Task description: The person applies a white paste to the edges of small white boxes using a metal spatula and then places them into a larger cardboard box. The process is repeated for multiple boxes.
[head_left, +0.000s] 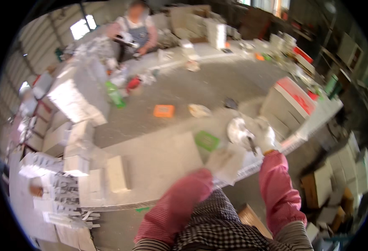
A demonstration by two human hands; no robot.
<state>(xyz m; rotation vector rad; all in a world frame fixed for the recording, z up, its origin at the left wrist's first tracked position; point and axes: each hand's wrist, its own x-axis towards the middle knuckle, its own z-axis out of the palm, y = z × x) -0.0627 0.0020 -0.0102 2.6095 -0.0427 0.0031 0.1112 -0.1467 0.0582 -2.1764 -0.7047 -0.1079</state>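
Note:
Both forearms come in from the lower edge in pink-red checked sleeves. My right hand [266,133], in what looks like a white glove, is over the near right part of the table, right beside a white bundle [237,130] with a dark narrow piece [251,145] at its near side. Motion smears its fingers, so a grip cannot be made out. At the end of the left sleeve, my left hand [222,164] is a pale blur by the table's front edge, merging with whitish sheet-like material. Just beyond it lies a green flat box [207,141].
An open white carton with a red flap [295,97] stands at the right. On the grey table [138,140] are an orange box [164,111], a green bottle-like item [115,94] and a long white box [118,174]. White cartons pile up at left. Across the table stands another person [137,31].

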